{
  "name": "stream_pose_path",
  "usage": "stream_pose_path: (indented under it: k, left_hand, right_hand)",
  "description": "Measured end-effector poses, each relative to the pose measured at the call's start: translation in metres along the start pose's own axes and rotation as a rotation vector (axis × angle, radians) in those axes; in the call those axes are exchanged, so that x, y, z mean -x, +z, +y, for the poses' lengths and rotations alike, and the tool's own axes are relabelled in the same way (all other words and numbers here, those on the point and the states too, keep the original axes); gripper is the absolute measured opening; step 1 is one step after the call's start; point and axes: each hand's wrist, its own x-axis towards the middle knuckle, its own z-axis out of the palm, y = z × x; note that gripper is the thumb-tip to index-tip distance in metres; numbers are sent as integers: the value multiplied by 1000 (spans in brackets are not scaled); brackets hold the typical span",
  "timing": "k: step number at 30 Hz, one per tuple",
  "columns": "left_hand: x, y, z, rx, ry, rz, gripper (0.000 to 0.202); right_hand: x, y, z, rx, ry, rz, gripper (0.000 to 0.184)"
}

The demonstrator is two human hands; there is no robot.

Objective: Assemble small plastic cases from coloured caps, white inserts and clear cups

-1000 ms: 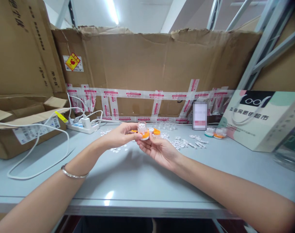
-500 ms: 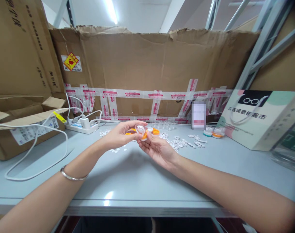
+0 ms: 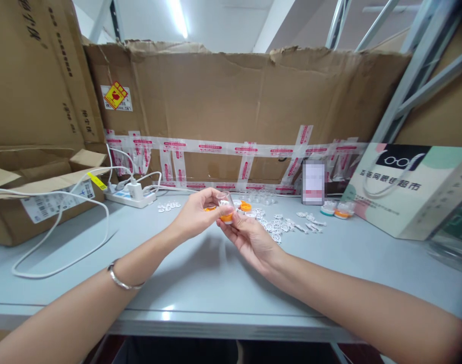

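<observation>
Between both hands, above the table, is a small round plastic case [image 3: 226, 218] with a clear dome-shaped top and an orange and white base. My left hand [image 3: 201, 213] grips its clear top from the left, fingers curled over it. My right hand [image 3: 255, 243] pinches the orange base between thumb and fingers from the right. White parts show inside the dome, too small to make out. Just behind the hands lie an orange ring-like part [image 3: 246, 206], clear cups [image 3: 261, 197] and, to the right, loose white plastic parts [image 3: 276, 227].
Small white pieces [image 3: 169, 206] lie left of the hands. At the right stand a teal-based case [image 3: 327, 209] and an orange-based case [image 3: 343, 211], a phone [image 3: 313, 184] and a paper bag [image 3: 397, 202]. A power strip [image 3: 134, 200], white cable [image 3: 106, 222] and open carton [image 3: 44, 197] are at the left.
My left hand has shifted its fingers closer around the clear dome, which looks more upright over the orange base. My right hand keeps its hold. The view has moved slightly.
</observation>
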Motion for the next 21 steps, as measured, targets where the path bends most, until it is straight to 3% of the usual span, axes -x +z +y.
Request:
stream_pose_path:
  k: [6, 16, 18, 21]
  left_hand:
    - [-1, -4, 1, 131, 54, -65, 19]
    - [-2, -12, 10, 272, 186, 203, 9]
    - [-1, -16, 16, 175, 170, 150, 7]
    - [2, -22, 26, -124, 138, -32, 7]
  right_hand:
    - [-1, 0, -2, -9, 23, -10, 6]
    - [2, 0, -2, 11, 71, -52, 13]
    - [2, -1, -3, 36, 64, -77, 14]
    - [3, -2, -4, 75, 40, -130, 19]
